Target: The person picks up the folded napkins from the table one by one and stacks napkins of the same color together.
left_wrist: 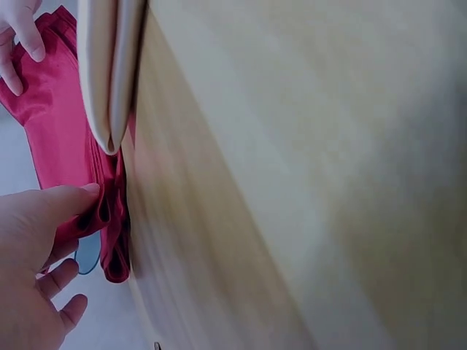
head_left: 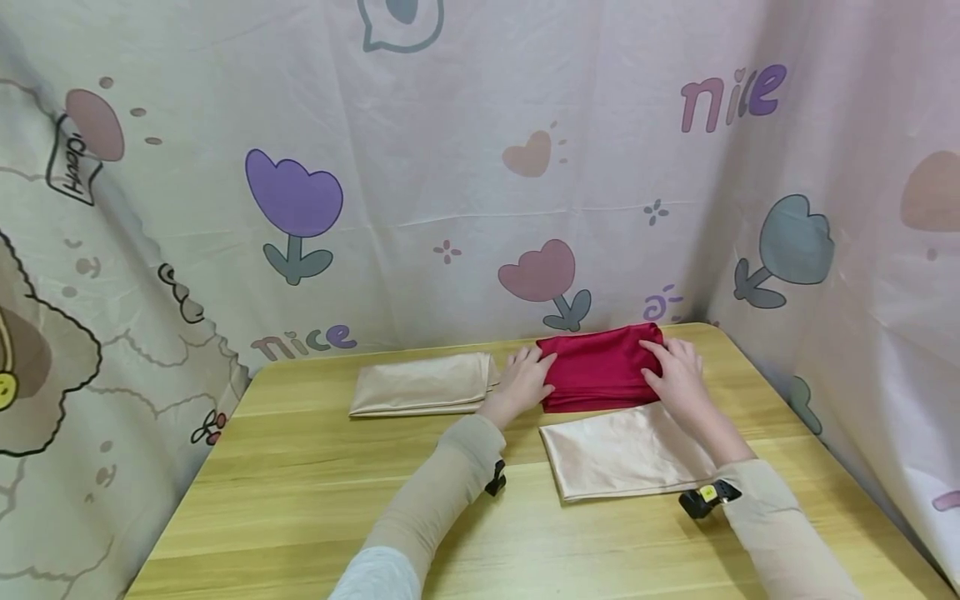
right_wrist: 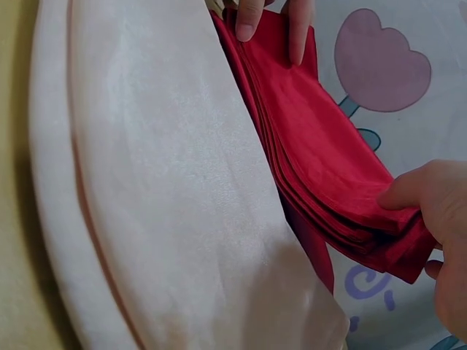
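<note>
A folded red satin cloth lies at the back right of the table, its stacked layers showing along the front edge. My left hand pinches its left end, the thumb on top in the left wrist view and the other fingers partly hidden behind the folds. At the right end, my right hand grips the corner between thumb and fingers. The right wrist view shows that end of the red cloth bent up in the grasp. Directly in front lies a folded pale pink-cream cloth, under my right forearm.
Another folded cream cloth lies left of my left hand, close to its wrist. The wooden table ends at the back against a printed curtain, which also hangs along both sides.
</note>
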Action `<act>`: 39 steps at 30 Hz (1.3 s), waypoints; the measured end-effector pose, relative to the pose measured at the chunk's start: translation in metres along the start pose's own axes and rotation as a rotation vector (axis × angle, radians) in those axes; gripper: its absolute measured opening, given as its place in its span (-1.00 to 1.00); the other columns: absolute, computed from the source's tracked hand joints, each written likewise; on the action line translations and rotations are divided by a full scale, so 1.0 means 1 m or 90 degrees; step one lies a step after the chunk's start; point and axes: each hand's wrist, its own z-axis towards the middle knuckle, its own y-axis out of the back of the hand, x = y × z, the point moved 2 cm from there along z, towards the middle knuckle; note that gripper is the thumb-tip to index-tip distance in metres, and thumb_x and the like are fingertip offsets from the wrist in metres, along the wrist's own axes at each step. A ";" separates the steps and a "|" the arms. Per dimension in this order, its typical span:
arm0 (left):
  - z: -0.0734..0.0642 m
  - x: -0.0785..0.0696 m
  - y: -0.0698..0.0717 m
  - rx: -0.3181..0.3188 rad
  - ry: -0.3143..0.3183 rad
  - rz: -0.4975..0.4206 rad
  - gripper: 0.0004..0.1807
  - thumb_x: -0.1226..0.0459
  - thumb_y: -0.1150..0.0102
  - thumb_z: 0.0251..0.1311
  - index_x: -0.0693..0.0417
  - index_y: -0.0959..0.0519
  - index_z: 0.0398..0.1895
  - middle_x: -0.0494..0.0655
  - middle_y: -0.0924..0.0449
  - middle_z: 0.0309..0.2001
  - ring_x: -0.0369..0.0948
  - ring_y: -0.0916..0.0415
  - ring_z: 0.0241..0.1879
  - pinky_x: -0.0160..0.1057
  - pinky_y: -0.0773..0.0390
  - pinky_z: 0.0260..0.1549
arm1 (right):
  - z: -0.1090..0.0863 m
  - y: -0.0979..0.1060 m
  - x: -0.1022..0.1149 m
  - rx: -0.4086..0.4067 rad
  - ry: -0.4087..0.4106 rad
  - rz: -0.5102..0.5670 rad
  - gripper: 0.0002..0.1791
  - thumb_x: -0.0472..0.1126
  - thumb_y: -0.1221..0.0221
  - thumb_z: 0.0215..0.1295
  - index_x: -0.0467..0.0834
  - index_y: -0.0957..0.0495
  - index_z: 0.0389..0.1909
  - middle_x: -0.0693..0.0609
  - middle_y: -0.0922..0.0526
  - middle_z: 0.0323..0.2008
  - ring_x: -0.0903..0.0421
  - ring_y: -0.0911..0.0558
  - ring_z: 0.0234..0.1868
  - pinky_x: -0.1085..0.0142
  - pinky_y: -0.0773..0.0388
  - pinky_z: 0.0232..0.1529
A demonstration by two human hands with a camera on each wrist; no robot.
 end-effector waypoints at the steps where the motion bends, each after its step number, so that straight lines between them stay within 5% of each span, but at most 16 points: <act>1: 0.000 0.000 0.000 0.002 0.003 -0.001 -0.30 -0.03 -0.24 0.22 -0.15 -0.32 0.42 -0.06 -0.39 0.27 -0.11 -0.27 0.22 -0.12 -0.36 0.06 | 0.000 -0.001 0.000 0.003 -0.002 0.000 -0.49 -0.33 -0.23 0.20 -0.27 -0.46 0.21 -0.35 -0.39 0.10 -0.30 -0.21 0.17 -0.18 -0.08 0.04; 21: 0.001 -0.005 -0.005 0.077 0.073 -0.033 -0.50 -0.04 -0.08 0.34 -0.26 -0.44 0.33 -0.13 -0.44 0.30 -0.09 -0.25 0.30 -0.06 -0.36 0.11 | 0.003 -0.018 -0.009 0.028 -0.016 -0.031 -0.43 -0.28 -0.26 0.17 -0.29 -0.44 0.23 -0.37 -0.41 0.07 -0.32 -0.24 0.12 -0.16 -0.12 -0.03; 39: -0.002 -0.009 -0.009 0.085 0.112 -0.031 -0.53 -0.03 -0.07 0.35 -0.30 -0.46 0.31 -0.16 -0.42 0.31 -0.10 -0.27 0.27 -0.08 -0.36 0.05 | 0.005 -0.028 -0.019 0.105 -0.051 -0.041 -0.33 -0.20 -0.25 0.21 -0.31 -0.33 0.33 -0.46 -0.29 0.19 -0.39 -0.14 0.23 -0.25 -0.09 0.08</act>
